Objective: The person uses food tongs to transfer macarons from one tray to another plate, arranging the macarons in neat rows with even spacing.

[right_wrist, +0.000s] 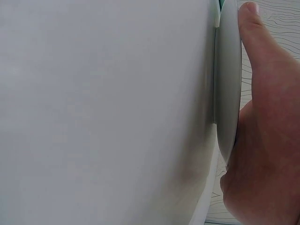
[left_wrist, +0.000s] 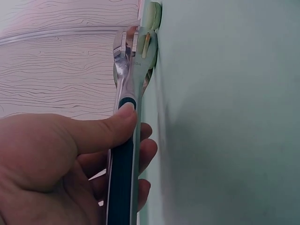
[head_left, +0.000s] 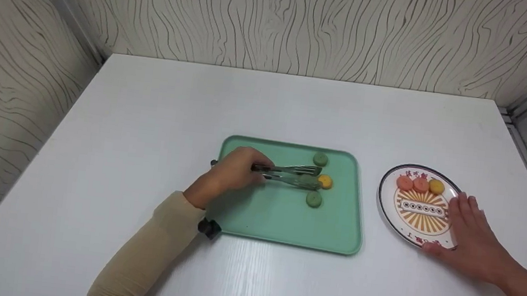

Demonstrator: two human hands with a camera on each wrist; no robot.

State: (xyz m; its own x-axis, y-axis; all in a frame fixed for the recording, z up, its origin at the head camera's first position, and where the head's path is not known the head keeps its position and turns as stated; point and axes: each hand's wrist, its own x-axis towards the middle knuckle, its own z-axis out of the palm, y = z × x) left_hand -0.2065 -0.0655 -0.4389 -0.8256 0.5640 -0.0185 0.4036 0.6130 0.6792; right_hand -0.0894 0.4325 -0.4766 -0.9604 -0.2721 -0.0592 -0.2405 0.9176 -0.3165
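Observation:
My left hand (head_left: 240,167) grips a pair of metal food tongs (head_left: 286,169) with dark handles, its thumb pressed on the upper arm in the left wrist view. The slotted tips lie around a green macaron (head_left: 309,181) on the green tray (head_left: 260,217). Close beside them sit a yellow macaron (head_left: 325,181) and two more green macarons, one behind (head_left: 320,159) and one in front (head_left: 313,199). On the right, my right hand (head_left: 473,241) rests along the rim of an oval plate (head_left: 392,217), fingers extended and thumb at its near edge.
Two pink macarons (head_left: 412,184) and a yellow macaron (head_left: 436,186) stand in a row at the plate's far side. The tray and plate are side by side on a white table (head_left: 298,107), with wood-patterned panels (head_left: 278,20) behind and at both sides.

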